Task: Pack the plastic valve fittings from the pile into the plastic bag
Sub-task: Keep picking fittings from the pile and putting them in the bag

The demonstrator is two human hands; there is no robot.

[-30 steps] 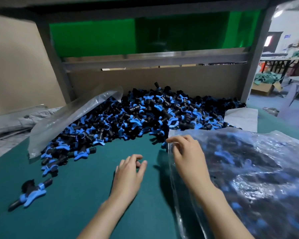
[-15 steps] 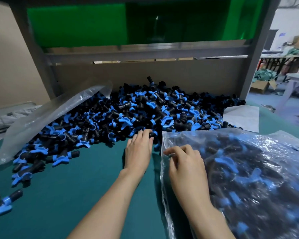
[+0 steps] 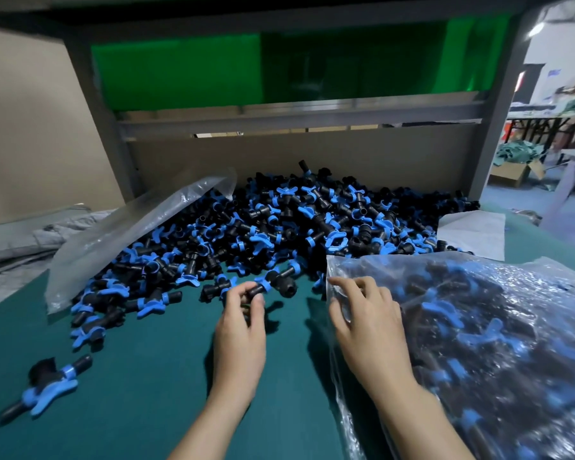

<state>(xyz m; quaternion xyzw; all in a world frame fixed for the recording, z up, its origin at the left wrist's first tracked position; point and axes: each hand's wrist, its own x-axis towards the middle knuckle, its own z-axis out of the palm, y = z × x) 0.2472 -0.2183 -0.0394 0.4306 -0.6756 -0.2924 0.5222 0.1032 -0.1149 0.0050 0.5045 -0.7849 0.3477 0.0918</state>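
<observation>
head cam | faces forward and down | close above table (image 3: 130, 393) | pile (image 3: 279, 227) just ahead

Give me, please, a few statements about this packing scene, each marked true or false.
1. The left hand pinches a fitting. True.
2. The right hand holds a fitting too. False: it grips the edge of the bag.
3. The bag is empty. False: it is full of fittings.
4. A stray fitting lies apart from the pile, at the near left. True.
</observation>
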